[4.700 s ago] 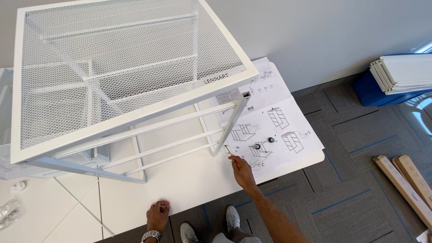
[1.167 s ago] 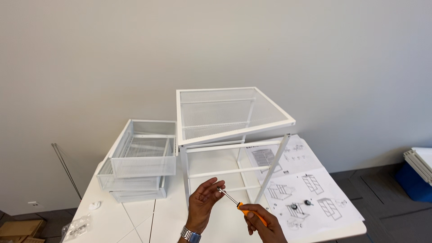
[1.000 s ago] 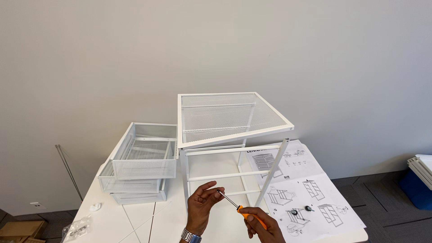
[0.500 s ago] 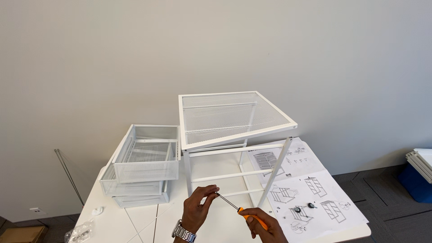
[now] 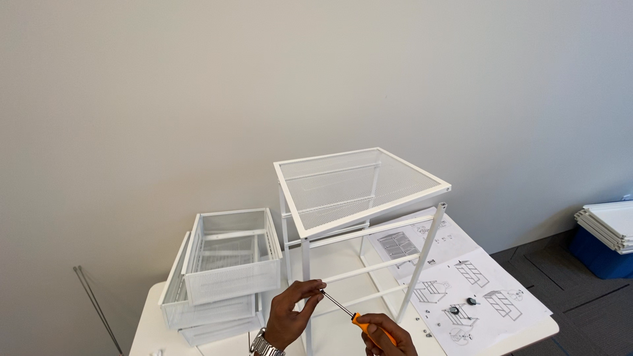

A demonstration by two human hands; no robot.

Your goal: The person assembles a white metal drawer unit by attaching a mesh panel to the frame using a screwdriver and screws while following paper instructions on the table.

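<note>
We hold the orange-handled metal screwdriver (image 5: 359, 318) in our right hand (image 5: 389, 336); our left hand (image 5: 290, 320) pinches its tip near the white mesh-topped metal frame (image 5: 359, 188).

frame (image 5: 361, 191): white painted metal, matt, with a fine mesh top
baskets (image 5: 227, 264): white metal mesh, matt
screwdriver (image 5: 356, 318): bare metal shaft with a dull shine, glossy orange plastic handle
instruction sheets (image 5: 465, 283): smooth matt paper
counter (image 5: 521, 329): smooth white, slight sheen
watch (image 5: 261, 343): shiny metal band on the left wrist
floor (image 5: 587, 310): rough grey carpet
</note>
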